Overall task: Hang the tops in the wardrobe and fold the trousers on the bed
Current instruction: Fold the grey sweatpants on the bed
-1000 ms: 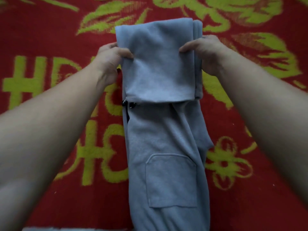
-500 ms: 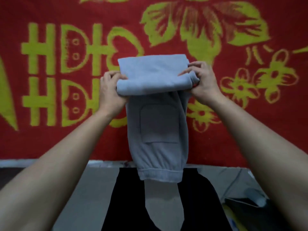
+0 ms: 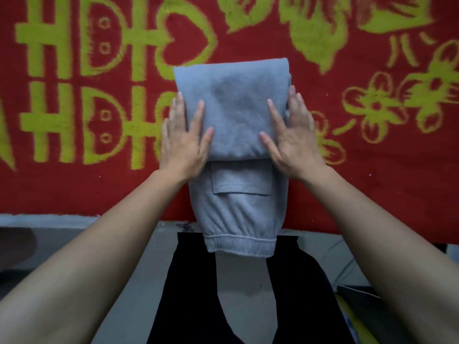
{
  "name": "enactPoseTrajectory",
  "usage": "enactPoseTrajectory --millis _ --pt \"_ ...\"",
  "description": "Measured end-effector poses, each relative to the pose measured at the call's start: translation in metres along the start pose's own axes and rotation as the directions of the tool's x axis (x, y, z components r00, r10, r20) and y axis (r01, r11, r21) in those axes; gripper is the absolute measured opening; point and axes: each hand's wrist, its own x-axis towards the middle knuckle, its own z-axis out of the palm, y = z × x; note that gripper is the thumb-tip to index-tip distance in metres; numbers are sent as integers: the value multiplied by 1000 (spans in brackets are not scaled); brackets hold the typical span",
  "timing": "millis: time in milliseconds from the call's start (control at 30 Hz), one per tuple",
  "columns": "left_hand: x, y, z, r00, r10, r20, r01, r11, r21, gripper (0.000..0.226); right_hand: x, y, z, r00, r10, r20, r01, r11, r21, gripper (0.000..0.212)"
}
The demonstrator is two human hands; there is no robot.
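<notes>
Pressing released left hand (image 3: 185, 140) and right hand (image 3: 290, 137) flat on either side of folded grey fleece trousers (image 3: 233, 105), unfolded end trailing lengthwise over the red-blanketed bed (image 3: 74, 189)'s near edge.

both hands (image 3: 185, 140) (image 3: 291, 140) flat, fingers straight

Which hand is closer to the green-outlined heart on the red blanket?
Left. The left hand lies flat on the folded grey trousers' left edge, straight below the green-outlined heart; the right hand lies on their right edge, further off to the right.
</notes>
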Motion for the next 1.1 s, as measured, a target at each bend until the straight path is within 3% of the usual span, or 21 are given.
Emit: enactPoseTrajectory --millis 67,133,200,300,367,467,533,667,733,833,933,1100 --pt "12 0 12 942 -98 322 100 995 10 70 4 -1 15 946 79 314 -47 993 -108 82" --pt "18 0 21 891 -147 430 149 988 28 74 8 2 23 908 104 406 -72 993 -93 89" --pt "17 2 21 922 -146 359 172 984 -43 75 12 2 19 930 99 355 -121 992 41 95" --pt "18 2 14 987 -148 62 161 930 -331 74 19 1 9 977 196 81 -212 905 368 98" --pt "34 -1 7 958 -288 -8 235 796 -559 75 36 6 3 905 423 51 -371 723 582 102" --pt "69 -5 -5 806 -556 201 454 365 -813 87 73 16 -5 738 612 285 -590 379 713 101" --pt "83 -7 -12 765 -543 347 526 215 -823 81 89 25 -11 701 576 420 -652 280 705 83" --pt "90 -6 -27 748 -417 516 595 75 -800 50 101 29 -26 675 410 614 -721 189 666 58" --pt "95 1 -39 764 -374 527 589 70 -805 35 109 29 -38 691 340 638 -716 202 668 49" --pt "117 12 -68 830 -280 482 536 168 -827 22 129 30 -67 763 327 557 -636 225 739 40" --pt "148 25 -107 923 -183 339 378 263 -888 34 151 35 -104 866 348 360 -460 270 846 24" --pt "165 38 -152 985 -138 101 156 484 -861 53 151 33 -147 938 336 90 -259 502 825 47"
